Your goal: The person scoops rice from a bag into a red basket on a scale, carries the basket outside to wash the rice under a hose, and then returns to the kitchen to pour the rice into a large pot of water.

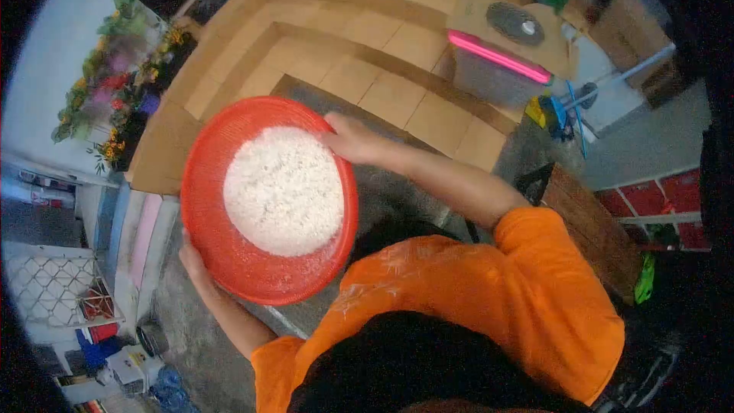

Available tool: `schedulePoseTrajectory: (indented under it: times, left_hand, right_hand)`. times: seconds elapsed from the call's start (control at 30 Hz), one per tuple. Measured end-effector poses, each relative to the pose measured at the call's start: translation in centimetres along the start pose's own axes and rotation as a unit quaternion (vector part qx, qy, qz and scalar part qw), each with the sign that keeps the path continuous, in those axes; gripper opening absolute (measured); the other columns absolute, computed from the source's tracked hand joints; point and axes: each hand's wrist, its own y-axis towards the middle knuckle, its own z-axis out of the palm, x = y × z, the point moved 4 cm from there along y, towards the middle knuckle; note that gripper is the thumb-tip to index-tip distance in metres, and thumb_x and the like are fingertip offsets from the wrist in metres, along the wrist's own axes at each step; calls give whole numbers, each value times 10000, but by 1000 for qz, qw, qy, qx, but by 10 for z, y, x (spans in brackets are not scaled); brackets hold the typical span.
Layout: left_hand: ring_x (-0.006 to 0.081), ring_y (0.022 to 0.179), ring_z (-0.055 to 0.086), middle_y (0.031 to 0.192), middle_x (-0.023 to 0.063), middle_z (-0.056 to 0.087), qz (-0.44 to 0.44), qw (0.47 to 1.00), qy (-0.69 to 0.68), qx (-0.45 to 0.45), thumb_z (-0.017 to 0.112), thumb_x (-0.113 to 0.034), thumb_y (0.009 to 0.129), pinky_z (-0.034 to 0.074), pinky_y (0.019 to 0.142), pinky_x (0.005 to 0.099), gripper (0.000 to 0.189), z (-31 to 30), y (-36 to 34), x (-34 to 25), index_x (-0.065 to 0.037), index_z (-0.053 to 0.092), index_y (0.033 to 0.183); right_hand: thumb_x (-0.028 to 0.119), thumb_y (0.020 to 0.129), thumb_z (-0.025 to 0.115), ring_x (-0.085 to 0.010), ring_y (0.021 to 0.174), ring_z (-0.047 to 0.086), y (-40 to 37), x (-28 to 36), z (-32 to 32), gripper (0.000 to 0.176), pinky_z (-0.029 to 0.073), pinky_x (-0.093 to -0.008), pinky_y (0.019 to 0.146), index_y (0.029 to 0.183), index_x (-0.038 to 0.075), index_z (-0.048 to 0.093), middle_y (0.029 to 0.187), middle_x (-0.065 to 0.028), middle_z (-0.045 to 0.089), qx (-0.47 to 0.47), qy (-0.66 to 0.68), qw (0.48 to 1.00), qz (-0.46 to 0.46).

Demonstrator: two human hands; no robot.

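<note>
A round red plastic basin (210,183) is held out in front of my body, tilted. Inside it a wide, flat heap of white grains that look like rice (284,191) lies toward the right side. My right hand (352,138) is closed round the upper right rim, with its fingertips mostly hidden. At the lower left, my left hand (193,258) grips the rim from outside, its fingers partly out of sight beneath the basin.
Tiled steps (375,30) rise ahead. On them stands a clear box with a pink lid (501,61). Flowering plants (115,92) are at the left, near a white lattice grille (57,287). A brown wooden cabinet (592,229) is at the right.
</note>
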Motion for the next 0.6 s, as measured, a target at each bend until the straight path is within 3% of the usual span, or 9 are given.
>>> schedulePoseTrajectory:
  times: [0.1,0.13,0.23,0.27,0.37,0.4,0.47,0.5,0.6]
  left_hand:
    - [226,945,532,1055,131,571,-33,996,-72,30,426,-365,893,422,816,329,511,-16,4,14,97,528,1086]
    - [225,924,541,1063,128,566,-13,1000,4,12,384,-347,905,427,808,330,500,-19,8,12,86,503,1124]
    - [219,906,548,1067,129,562,-31,995,-69,63,356,-347,913,426,810,326,506,14,6,-13,81,478,1153]
    - [221,910,547,1069,136,561,-40,998,29,44,355,-342,915,419,820,328,500,32,-10,-38,84,494,1134]
    - [237,910,548,1063,152,565,-3,998,45,49,366,-352,909,428,801,342,507,19,42,-16,89,507,1115]
    - [237,910,548,1063,152,565,-1,998,35,50,366,-352,909,428,801,342,507,37,38,-36,89,507,1115]
    - [246,911,546,1056,167,568,-20,983,182,-5,381,-360,903,430,793,348,514,50,15,-71,95,514,1102]
    - [246,911,546,1056,167,568,-23,981,193,1,381,-360,903,430,793,348,514,41,24,-67,95,514,1102]
    - [251,907,547,1043,172,575,-20,994,98,39,379,-353,898,431,789,350,506,41,55,-59,88,513,1106]
  right_hand:
    - [273,824,488,-331,806,592,0,-16,8,310,451,-416,688,885,-26,544,849,-212,595,20,-25,999,-5]
    - [273,824,488,-331,806,592,2,-25,9,310,451,-416,688,885,-26,544,849,-212,595,19,-20,1000,2]
    - [291,827,484,-350,842,583,24,-43,-1,331,450,-424,712,920,-22,534,875,-224,589,20,-17,1000,-3]
    - [294,830,480,-352,861,579,23,-46,-5,337,448,-426,724,938,-22,526,893,-231,585,41,-21,999,12]
    - [293,837,468,-370,898,565,28,-35,-18,361,443,-434,749,960,-45,500,927,-257,567,81,9,997,2]
    - [293,840,466,-382,886,565,35,-39,-16,366,443,-438,742,945,-57,490,921,-265,564,89,-10,996,-2]
    - [293,843,465,-394,874,565,41,-37,-22,373,444,-442,736,931,-69,481,915,-273,561,102,-22,995,1]
    - [294,842,470,-401,868,563,37,-28,-27,373,444,-443,729,913,-72,478,907,-276,559,106,10,994,18]
    - [291,840,482,-409,859,560,50,-30,-32,366,443,-444,719,888,-72,476,894,-279,557,84,22,996,27]
